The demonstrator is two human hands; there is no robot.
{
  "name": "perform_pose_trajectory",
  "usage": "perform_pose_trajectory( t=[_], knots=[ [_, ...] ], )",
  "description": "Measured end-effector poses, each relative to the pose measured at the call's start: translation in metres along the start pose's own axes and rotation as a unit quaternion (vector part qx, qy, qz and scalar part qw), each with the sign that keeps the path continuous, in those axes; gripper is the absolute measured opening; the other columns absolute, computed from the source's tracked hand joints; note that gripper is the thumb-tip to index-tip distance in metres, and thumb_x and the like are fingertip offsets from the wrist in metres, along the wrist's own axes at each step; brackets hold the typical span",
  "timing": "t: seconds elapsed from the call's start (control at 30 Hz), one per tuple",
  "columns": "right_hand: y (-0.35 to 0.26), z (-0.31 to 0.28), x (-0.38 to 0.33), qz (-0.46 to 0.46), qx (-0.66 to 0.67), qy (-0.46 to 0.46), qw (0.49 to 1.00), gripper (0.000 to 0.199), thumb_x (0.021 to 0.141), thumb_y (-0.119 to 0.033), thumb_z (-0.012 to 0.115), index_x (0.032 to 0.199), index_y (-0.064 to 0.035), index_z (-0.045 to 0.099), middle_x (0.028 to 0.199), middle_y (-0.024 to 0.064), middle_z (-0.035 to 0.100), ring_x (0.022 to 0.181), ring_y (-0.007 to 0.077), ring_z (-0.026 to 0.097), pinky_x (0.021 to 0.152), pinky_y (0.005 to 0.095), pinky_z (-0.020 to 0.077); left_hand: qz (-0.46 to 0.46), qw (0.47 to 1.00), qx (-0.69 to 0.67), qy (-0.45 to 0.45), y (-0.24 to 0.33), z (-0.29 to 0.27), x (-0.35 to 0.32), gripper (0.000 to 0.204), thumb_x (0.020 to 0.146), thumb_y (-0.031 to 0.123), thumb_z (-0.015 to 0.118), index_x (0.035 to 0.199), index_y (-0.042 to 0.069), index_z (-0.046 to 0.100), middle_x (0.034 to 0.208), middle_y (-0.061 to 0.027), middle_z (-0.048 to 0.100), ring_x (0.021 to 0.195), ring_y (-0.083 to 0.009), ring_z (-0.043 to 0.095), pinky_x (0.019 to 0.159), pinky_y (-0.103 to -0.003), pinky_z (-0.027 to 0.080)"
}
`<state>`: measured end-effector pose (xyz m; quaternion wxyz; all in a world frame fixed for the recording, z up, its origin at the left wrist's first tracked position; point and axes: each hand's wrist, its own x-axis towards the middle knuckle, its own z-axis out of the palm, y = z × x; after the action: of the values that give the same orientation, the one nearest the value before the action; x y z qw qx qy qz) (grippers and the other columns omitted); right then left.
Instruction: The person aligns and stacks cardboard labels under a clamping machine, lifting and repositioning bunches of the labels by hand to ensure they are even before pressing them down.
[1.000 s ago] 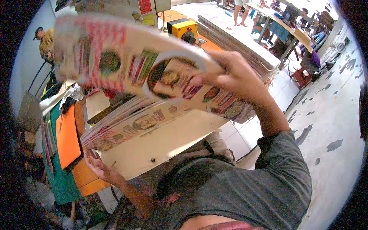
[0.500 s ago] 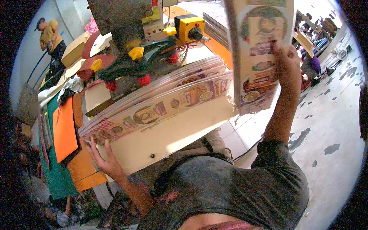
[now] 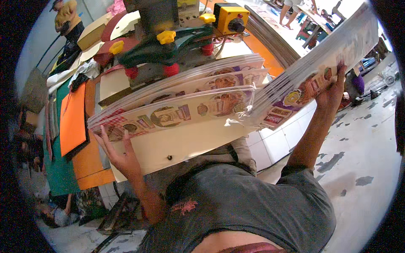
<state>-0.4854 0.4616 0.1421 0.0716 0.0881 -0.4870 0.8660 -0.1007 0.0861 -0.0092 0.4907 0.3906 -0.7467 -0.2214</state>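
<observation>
My right hand [image 3: 331, 95] is closed on the edge of a thick bundle of long printed plastic sheets [image 3: 310, 86], raised at a slant on the right. Food pictures and a purple band show on the bundle's face. Its lower end meets a row of similar sheets [image 3: 168, 116] leaning across the cream board top, and a white tie [image 3: 236, 120] hangs where they meet. At the row's left end, my left hand [image 3: 120, 156] touches the lower corner of the front sheet, thumb and fingers spread apart. The cream board [image 3: 194, 145] lies under the row.
Behind the row stands a machine with a dark green clamp frame [image 3: 168, 50], yellow knobs and red feet. A yellow control box [image 3: 230, 19] sits beside it. Orange sheets [image 3: 72, 122] lie left; flat stacked boards [image 3: 270, 36] lie behind right. A person [image 3: 67, 21] stands far left.
The bundle in my right hand has swung from nearly upright to a slant leaning right, and its lower end has moved left toward the row. My left hand stays at the row's left corner.
</observation>
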Motion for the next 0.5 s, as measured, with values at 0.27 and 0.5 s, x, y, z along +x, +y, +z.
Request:
perform_pose_trajectory(
  t=[0.27,0.5],
  knots=[
    [0.025,-0.049,0.041,-0.026,0.095,0.020,0.995,0.052,0.103,-0.052,0.065,0.143,-0.0200,0.059,0.134,0.0083,0.066,0.123,0.0333,0.065,0.099,0.0558,0.0584,0.177,0.967,0.164,-0.077,0.010,0.010,0.006,0.096,0.082,0.032,0.087,0.164,0.016,0.039,0.176,-0.0243,0.011,0.162,-0.0462,0.009,0.127,-0.065,0.009],
    [0.025,-0.080,0.060,-0.089,0.108,0.042,0.989,0.058,0.105,-0.058,0.056,0.151,-0.0218,0.054,0.142,0.0083,0.063,0.130,0.0363,0.059,0.105,0.0623,0.0527,0.231,0.944,0.180,-0.152,0.036,0.044,0.021,0.097,0.074,0.037,0.091,0.157,0.019,0.044,0.176,-0.0221,0.012,0.162,-0.0472,0.007,0.124,-0.073,0.003]
  ],
)
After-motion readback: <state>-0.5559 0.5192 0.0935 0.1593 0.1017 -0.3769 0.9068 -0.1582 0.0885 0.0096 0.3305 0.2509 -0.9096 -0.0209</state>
